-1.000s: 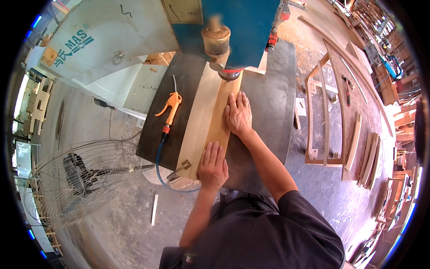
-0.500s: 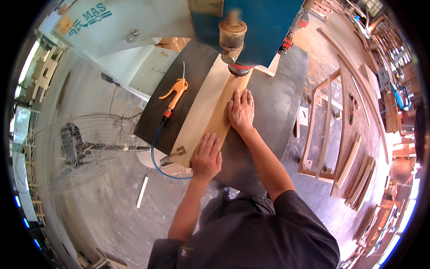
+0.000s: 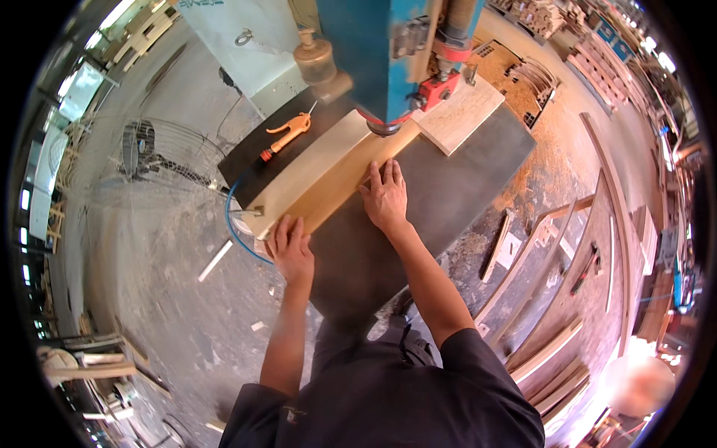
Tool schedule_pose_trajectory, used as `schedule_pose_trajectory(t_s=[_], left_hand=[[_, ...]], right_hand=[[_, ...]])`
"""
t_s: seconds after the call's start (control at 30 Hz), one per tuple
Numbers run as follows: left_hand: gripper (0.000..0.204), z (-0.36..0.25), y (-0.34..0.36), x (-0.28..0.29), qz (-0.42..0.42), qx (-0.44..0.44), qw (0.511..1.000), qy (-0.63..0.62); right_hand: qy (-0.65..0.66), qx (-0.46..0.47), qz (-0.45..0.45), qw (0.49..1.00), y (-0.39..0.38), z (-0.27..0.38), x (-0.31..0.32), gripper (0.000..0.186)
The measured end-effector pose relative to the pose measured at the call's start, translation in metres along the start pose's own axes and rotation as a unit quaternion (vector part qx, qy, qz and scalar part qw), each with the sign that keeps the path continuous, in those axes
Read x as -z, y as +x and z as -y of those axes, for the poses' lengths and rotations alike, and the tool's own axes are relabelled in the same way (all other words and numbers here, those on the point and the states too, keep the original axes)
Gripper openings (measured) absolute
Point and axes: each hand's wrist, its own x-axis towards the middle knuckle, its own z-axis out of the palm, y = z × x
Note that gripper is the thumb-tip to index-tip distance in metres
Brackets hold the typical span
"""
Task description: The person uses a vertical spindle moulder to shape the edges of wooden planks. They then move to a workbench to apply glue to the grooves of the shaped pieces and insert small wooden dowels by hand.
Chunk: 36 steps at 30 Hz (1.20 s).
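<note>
Since the orange air gun (image 3: 290, 134) sits left of the pale strip (image 3: 306, 175), it's presumably out of the way. Left hand (image 3: 290, 252): fingers slightly apart on the near end of the wooden board (image 3: 336, 193). Board's on the counter (image 3: 347, 269) alongside the strip, likely a guide. Right hand (image 3: 387, 200): fingers spread at its right edge, likely steadying.

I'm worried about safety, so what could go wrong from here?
The right hand, at the wooden board, lies close to the dark round part under the blue machine head, so a slip might bring them into contact. The blue hose hangs off the tabletop near the left hand; it could snag and perhaps drag the orange air gun.
</note>
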Motion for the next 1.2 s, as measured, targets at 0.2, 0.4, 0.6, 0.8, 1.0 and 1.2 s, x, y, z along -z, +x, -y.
schedule_pose_trajectory(t_s=[0.2,0.4,0.6,0.8,1.0,1.2], left_hand=[[0.041,-0.022,-0.005,-0.019,-0.053,0.131,0.989,-0.052],[0.046,-0.039,-0.007,-0.019,-0.089,0.198,0.975,-0.049],[0.049,-0.053,-0.003,-0.016,-0.084,0.244,0.966,-0.014],[0.049,-0.049,-0.004,-0.013,-0.091,0.229,0.969,-0.032],[0.062,-0.057,-0.008,-0.026,-0.135,0.324,0.936,0.003],[0.069,-0.060,-0.003,-0.041,-0.123,0.340,0.926,0.111]], right_hand=[[0.109,0.106,-0.051,0.987,0.014,-0.093,0.050,0.026],[0.038,0.209,0.042,0.976,0.092,-0.157,0.073,0.045],[0.021,0.294,0.099,0.951,0.140,-0.185,0.052,0.057],[0.032,0.279,0.141,0.949,0.164,-0.219,0.019,0.034],[0.014,0.320,0.160,0.934,0.187,-0.217,0.014,0.037],[0.084,0.374,0.132,0.914,0.188,-0.192,0.037,0.041]])
